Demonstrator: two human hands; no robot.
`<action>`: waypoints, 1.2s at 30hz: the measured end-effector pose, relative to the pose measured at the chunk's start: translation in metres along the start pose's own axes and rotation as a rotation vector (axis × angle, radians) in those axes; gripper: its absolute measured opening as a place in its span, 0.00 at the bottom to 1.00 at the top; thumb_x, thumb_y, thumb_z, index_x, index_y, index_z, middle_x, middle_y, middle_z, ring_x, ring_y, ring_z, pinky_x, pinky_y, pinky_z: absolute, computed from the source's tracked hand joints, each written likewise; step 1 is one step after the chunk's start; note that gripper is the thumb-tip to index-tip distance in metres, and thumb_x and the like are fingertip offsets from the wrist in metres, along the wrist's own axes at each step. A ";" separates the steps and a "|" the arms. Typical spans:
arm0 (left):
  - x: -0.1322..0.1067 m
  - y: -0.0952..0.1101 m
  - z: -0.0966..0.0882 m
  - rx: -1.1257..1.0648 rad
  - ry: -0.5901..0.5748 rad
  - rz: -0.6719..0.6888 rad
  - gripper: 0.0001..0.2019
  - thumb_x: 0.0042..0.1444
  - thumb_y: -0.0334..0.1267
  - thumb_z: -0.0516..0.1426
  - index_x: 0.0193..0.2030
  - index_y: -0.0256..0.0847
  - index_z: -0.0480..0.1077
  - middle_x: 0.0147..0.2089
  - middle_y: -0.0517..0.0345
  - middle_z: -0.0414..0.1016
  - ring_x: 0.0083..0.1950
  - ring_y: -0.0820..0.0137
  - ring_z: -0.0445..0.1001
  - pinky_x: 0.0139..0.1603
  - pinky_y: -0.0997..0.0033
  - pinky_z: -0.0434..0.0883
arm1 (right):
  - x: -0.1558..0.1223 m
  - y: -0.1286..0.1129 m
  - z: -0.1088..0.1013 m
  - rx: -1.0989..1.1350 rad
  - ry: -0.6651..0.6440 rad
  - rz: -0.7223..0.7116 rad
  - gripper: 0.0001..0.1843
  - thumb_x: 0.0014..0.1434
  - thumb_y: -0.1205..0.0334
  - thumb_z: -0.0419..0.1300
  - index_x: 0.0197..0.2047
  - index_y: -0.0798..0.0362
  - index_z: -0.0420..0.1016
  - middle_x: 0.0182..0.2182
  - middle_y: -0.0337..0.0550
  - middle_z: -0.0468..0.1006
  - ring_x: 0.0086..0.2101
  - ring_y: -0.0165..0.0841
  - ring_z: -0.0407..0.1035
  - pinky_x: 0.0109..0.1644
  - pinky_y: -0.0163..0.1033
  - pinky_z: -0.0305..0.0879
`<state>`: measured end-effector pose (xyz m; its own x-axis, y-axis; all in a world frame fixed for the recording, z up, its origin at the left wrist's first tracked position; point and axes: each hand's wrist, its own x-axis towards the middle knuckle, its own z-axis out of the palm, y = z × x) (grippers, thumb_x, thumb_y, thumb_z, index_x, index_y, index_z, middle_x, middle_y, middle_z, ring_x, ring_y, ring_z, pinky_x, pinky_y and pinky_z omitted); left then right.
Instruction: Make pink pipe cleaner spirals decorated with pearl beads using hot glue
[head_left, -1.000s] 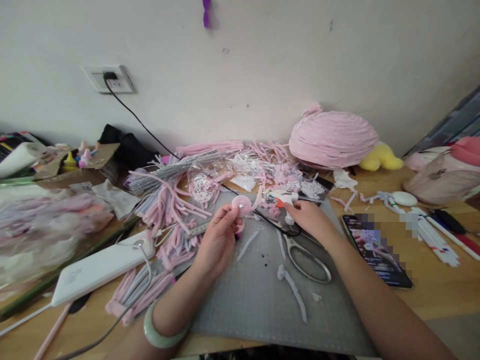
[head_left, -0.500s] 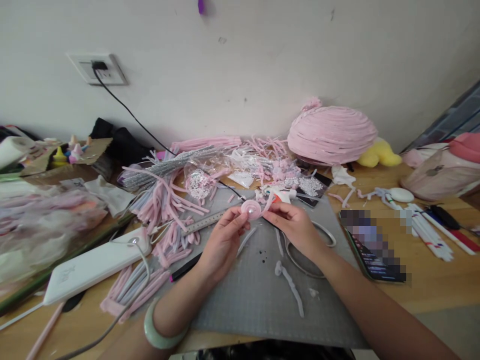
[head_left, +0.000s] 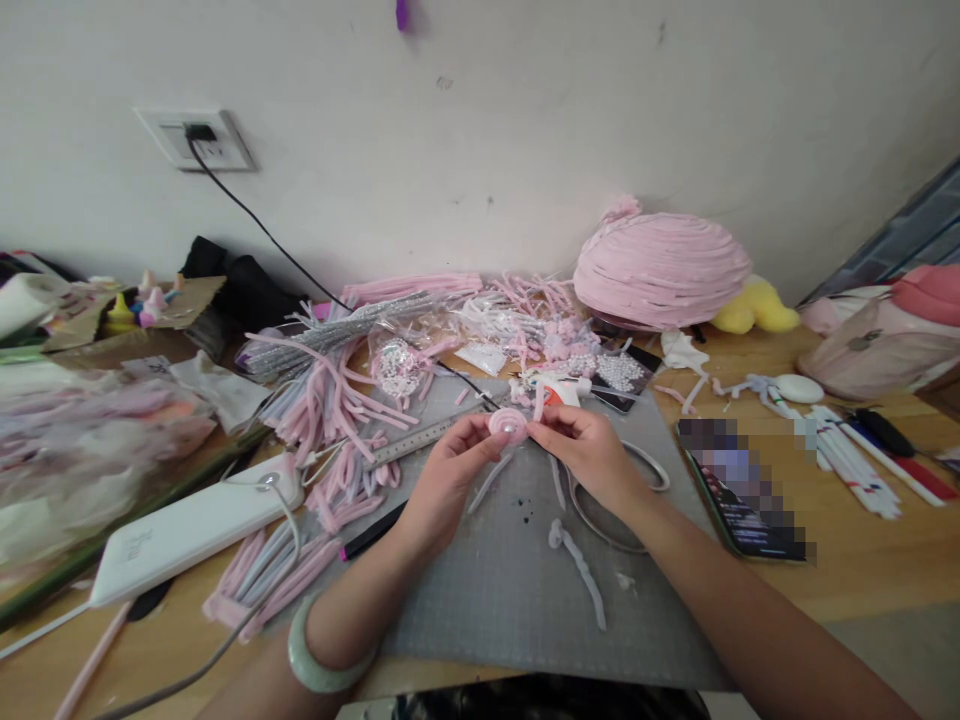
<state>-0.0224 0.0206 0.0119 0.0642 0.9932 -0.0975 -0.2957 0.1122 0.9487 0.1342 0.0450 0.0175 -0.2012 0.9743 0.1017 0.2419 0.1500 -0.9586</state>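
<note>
A pink pipe-cleaner coil (head_left: 505, 423) with a pearl bead at its centre is held up above the grey cutting mat (head_left: 480, 610). My left hand (head_left: 454, 470) pinches the coil's left and lower edge between thumb and fingers. From the other side, my right hand (head_left: 589, 455) is closed on the pipe cleaner's free end (head_left: 538, 402), which sticks up by the coil. Scissors (head_left: 651, 470) lie on the mat, partly under my right hand. Below my hands rests a pale pipe cleaner with a curled end (head_left: 581, 575).
Pink pipe-cleaner bundles (head_left: 330, 390), a metal ruler (head_left: 412, 440) and a white power bank (head_left: 195, 530) with cables lie to the left. Bagged pearl beads (head_left: 619, 370) sit behind. At the right are a phone (head_left: 739, 490), white pens (head_left: 855, 465) and a large pink bundle (head_left: 660, 270).
The coil has shifted slightly right and tilted, showing a flatter oval. My left fingers have moved a little right with it, and the free end now stands more upright.
</note>
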 end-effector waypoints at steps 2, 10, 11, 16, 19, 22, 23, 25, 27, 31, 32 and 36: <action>0.000 0.000 0.000 0.004 0.001 -0.004 0.08 0.46 0.40 0.62 0.33 0.40 0.75 0.28 0.60 0.71 0.29 0.74 0.62 0.34 0.75 0.59 | 0.000 -0.002 0.000 -0.015 0.003 -0.010 0.13 0.49 0.54 0.58 0.22 0.55 0.67 0.18 0.34 0.62 0.21 0.25 0.53 0.22 0.31 0.49; 0.001 -0.003 -0.001 0.007 0.003 0.009 0.05 0.47 0.39 0.62 0.29 0.40 0.74 0.28 0.61 0.70 0.30 0.74 0.63 0.35 0.75 0.59 | 0.000 -0.005 0.000 -0.024 -0.023 -0.031 0.12 0.50 0.55 0.57 0.21 0.54 0.65 0.18 0.34 0.60 0.21 0.25 0.53 0.22 0.31 0.49; 0.001 -0.004 -0.001 0.003 0.002 0.009 0.05 0.47 0.39 0.61 0.30 0.40 0.74 0.28 0.60 0.71 0.30 0.74 0.63 0.35 0.75 0.59 | 0.000 -0.005 0.001 -0.028 -0.025 -0.029 0.12 0.50 0.55 0.56 0.22 0.54 0.65 0.18 0.34 0.60 0.20 0.25 0.53 0.22 0.31 0.48; 0.001 -0.004 -0.001 -0.009 0.013 0.003 0.05 0.47 0.38 0.62 0.29 0.40 0.74 0.29 0.61 0.71 0.30 0.75 0.62 0.35 0.75 0.59 | -0.001 -0.005 0.001 -0.030 -0.036 -0.021 0.13 0.51 0.56 0.56 0.21 0.54 0.63 0.18 0.34 0.58 0.21 0.25 0.52 0.22 0.31 0.48; 0.000 -0.003 0.000 -0.014 0.009 0.006 0.05 0.47 0.38 0.62 0.28 0.40 0.74 0.28 0.61 0.70 0.30 0.74 0.63 0.35 0.75 0.60 | -0.001 -0.005 0.001 -0.021 -0.039 -0.008 0.12 0.51 0.56 0.56 0.21 0.54 0.63 0.18 0.33 0.58 0.21 0.25 0.52 0.22 0.31 0.48; 0.000 -0.002 0.001 -0.032 -0.005 0.005 0.05 0.46 0.38 0.62 0.28 0.40 0.74 0.28 0.61 0.71 0.30 0.74 0.64 0.36 0.75 0.61 | -0.001 -0.006 0.001 -0.011 -0.036 0.007 0.12 0.50 0.56 0.56 0.21 0.53 0.63 0.18 0.34 0.58 0.21 0.25 0.52 0.23 0.32 0.48; 0.000 -0.002 0.001 -0.043 -0.011 0.004 0.05 0.46 0.38 0.62 0.28 0.40 0.74 0.28 0.61 0.71 0.31 0.74 0.64 0.36 0.75 0.61 | -0.001 -0.006 0.001 -0.009 -0.036 0.013 0.12 0.50 0.56 0.56 0.21 0.53 0.63 0.18 0.34 0.58 0.21 0.26 0.52 0.23 0.32 0.48; -0.001 -0.001 0.002 -0.065 -0.022 0.002 0.04 0.46 0.37 0.62 0.28 0.40 0.74 0.30 0.60 0.72 0.32 0.74 0.65 0.38 0.76 0.61 | -0.001 -0.007 0.001 -0.006 -0.033 0.024 0.12 0.50 0.56 0.56 0.21 0.53 0.63 0.18 0.34 0.58 0.21 0.26 0.52 0.23 0.32 0.47; -0.001 0.000 0.003 -0.077 -0.020 -0.001 0.05 0.45 0.37 0.63 0.28 0.39 0.74 0.31 0.60 0.73 0.33 0.74 0.66 0.39 0.76 0.62 | -0.001 -0.007 0.001 0.003 -0.029 0.031 0.12 0.49 0.56 0.57 0.21 0.54 0.63 0.18 0.34 0.58 0.21 0.26 0.51 0.22 0.32 0.47; -0.002 0.002 0.004 -0.074 -0.013 -0.020 0.05 0.44 0.37 0.63 0.27 0.39 0.73 0.31 0.61 0.74 0.34 0.74 0.67 0.40 0.76 0.62 | -0.001 -0.008 0.001 0.019 -0.027 0.051 0.13 0.49 0.56 0.58 0.20 0.54 0.62 0.18 0.34 0.58 0.21 0.25 0.52 0.22 0.31 0.48; -0.002 0.002 0.004 -0.073 -0.011 -0.025 0.05 0.44 0.37 0.63 0.27 0.39 0.73 0.30 0.61 0.74 0.35 0.74 0.67 0.40 0.76 0.62 | -0.001 -0.008 0.001 0.022 -0.029 0.055 0.13 0.48 0.56 0.58 0.20 0.54 0.62 0.18 0.34 0.58 0.21 0.25 0.52 0.22 0.31 0.48; -0.001 0.002 0.005 -0.079 -0.007 -0.027 0.06 0.43 0.37 0.64 0.26 0.38 0.72 0.29 0.61 0.73 0.33 0.74 0.66 0.40 0.76 0.62 | -0.002 -0.009 0.001 0.031 -0.031 0.050 0.13 0.48 0.55 0.58 0.21 0.54 0.63 0.18 0.34 0.59 0.21 0.25 0.52 0.22 0.31 0.48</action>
<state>-0.0189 0.0197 0.0157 0.0792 0.9896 -0.1200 -0.3680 0.1409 0.9191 0.1314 0.0418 0.0260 -0.2192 0.9746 0.0460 0.2228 0.0959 -0.9701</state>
